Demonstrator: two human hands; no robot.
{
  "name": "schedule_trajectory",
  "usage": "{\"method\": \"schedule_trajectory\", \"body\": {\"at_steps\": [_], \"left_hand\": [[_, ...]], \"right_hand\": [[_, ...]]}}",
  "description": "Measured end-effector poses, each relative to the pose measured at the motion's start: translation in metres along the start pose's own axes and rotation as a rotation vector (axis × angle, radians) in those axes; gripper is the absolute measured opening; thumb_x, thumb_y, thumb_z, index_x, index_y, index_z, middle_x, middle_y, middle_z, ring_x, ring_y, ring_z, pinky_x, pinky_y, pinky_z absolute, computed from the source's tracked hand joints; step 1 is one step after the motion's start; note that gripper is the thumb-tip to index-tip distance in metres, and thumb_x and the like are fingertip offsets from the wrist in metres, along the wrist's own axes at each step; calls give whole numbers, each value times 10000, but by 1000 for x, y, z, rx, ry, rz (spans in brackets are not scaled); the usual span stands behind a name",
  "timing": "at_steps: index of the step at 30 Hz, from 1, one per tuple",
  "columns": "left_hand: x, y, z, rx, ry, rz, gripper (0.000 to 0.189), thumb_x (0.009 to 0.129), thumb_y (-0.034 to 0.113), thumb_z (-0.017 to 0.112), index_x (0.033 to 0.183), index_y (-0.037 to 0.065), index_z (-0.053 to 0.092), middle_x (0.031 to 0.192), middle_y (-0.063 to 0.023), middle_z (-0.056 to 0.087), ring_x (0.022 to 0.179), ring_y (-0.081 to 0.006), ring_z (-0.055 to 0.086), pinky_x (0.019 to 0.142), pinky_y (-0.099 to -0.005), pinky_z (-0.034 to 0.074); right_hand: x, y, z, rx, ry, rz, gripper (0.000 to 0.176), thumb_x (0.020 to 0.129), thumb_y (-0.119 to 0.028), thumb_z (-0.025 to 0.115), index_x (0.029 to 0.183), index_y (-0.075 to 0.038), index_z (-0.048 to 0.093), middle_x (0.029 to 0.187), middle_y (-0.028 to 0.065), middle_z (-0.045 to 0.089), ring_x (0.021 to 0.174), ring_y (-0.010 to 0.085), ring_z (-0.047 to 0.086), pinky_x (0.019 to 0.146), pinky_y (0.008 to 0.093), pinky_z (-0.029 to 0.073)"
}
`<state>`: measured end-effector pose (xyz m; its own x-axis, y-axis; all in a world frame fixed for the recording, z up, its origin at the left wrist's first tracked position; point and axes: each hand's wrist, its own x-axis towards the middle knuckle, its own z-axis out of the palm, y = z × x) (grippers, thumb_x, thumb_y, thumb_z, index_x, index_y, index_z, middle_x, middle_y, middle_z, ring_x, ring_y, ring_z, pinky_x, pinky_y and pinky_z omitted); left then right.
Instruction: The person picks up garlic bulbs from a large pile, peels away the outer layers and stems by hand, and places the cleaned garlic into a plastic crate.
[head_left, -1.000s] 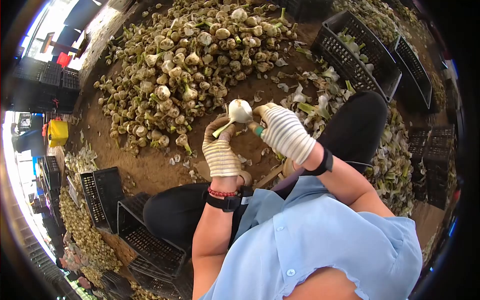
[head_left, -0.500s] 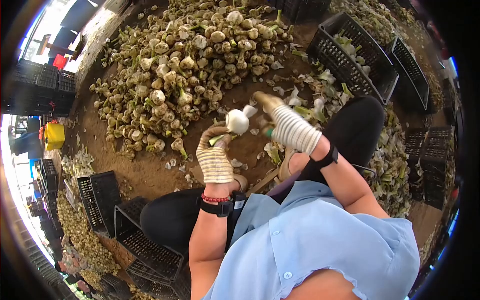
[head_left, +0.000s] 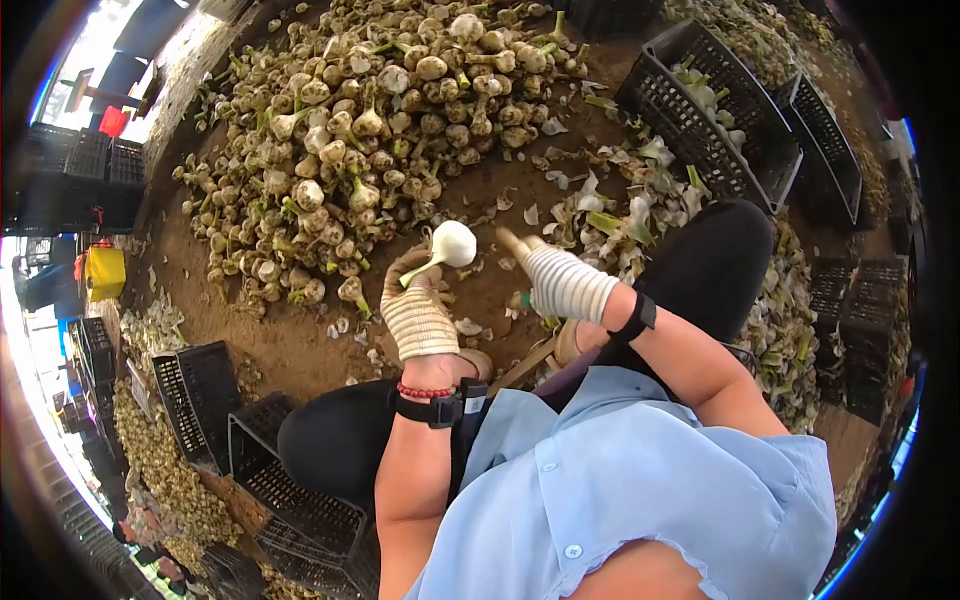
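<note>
A clean white garlic bulb point(head_left: 453, 244) with a pale green stem sits in my left hand point(head_left: 417, 305), whose gloved fingers close round the stem side. To its right is my right hand point(head_left: 560, 277), in a striped glove, apart from the bulb. Its fingers are curled, and a small green object point(head_left: 525, 300) shows at its lower edge; most of that object is hidden. Beyond both hands lies a big heap of unpeeled garlic point(head_left: 340, 140) on the dirt floor.
Black crates stand at the upper right point(head_left: 700, 120) and lower left point(head_left: 290, 480). Garlic skins and stems point(head_left: 790, 340) litter the ground on the right. Stacked crates point(head_left: 80, 165) and a yellow container point(head_left: 105, 273) are at the far left. My bent knees flank the hands.
My left hand has shifted slightly left and turned the bulb, so its stem now points down and left. The loose skin beside the bulb is gone from it. My right hand has moved slightly left and down.
</note>
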<state>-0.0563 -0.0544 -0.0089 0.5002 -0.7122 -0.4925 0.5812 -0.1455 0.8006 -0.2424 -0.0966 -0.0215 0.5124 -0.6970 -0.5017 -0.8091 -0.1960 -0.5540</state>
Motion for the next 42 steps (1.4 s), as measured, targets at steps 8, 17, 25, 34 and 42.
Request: {"method": "schedule_trajectory", "body": {"at_steps": [8,17,25,34,42], "left_hand": [[8,-20,18,12,-363,47,634,755,-152,503,1365,19,509,1349,-110,534,1050,-193,600,887,-283,524],[29,-43,-1,248,-319,-93,586,902,27,605,1462,61,437,1443,-94,477,1153,-172,530,961,-297,476],[37,-36,1,197,-185,-151,463,910,38,657,1356,53,534,1238,-74,580,1010,-175,621,899,-311,528],[44,-15,4,82,-143,-91,394,938,87,667,1315,30,568,1175,-89,646,1088,-220,644,924,-334,551],[56,5,-6,-151,-282,-3,553,940,289,690,1410,95,472,1255,-59,598,1129,-185,610,938,-318,536]], "right_hand": [[31,51,-40,1151,166,-108,512,867,-125,748,1308,-22,511,1091,122,656,897,235,649,812,352,559],[86,174,-168,1614,1197,13,295,858,-105,772,1103,-101,608,944,15,675,839,151,667,655,262,562],[285,181,-185,417,611,431,753,874,-164,731,1529,-126,362,1296,218,614,1069,299,618,902,376,492],[275,185,-125,842,867,-198,542,931,-118,651,1411,-27,418,1302,196,585,1102,280,625,883,374,531],[116,-59,-30,389,516,-755,498,747,-71,786,1188,-45,557,1070,158,618,983,359,593,884,417,498]]}}
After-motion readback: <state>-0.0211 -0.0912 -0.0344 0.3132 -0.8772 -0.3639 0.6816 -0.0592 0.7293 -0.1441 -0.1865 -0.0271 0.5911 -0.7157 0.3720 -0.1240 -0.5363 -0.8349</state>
